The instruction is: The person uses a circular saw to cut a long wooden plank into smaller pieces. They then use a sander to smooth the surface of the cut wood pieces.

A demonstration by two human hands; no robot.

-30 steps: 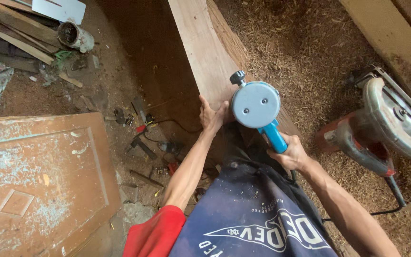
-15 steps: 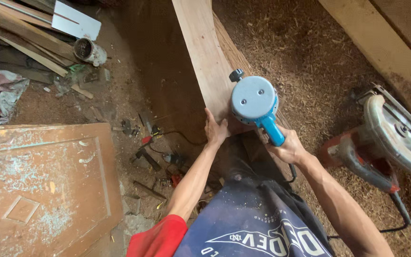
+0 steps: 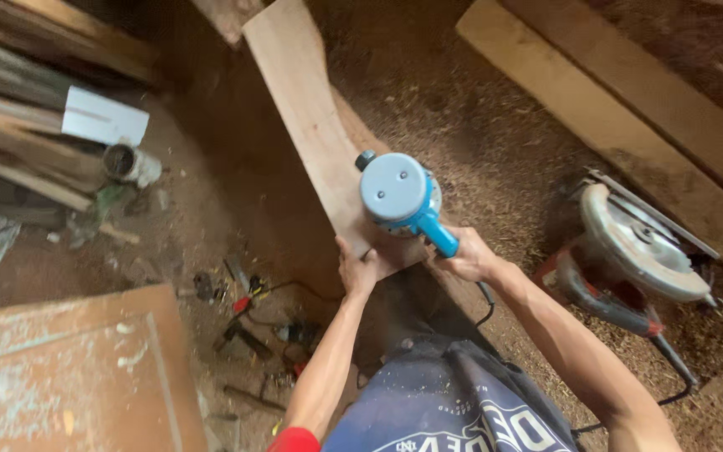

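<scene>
Sawdust floor (image 3: 479, 142); right hand (image 3: 466, 255) still grips blue sander (image 3: 403, 197), left hand (image 3: 360, 269) stays clasping plank (image 3: 303, 109)

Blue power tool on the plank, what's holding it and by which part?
The right hand holds the blue power tool by its blue handle. The left hand grips the near end of the wooden plank.
</scene>
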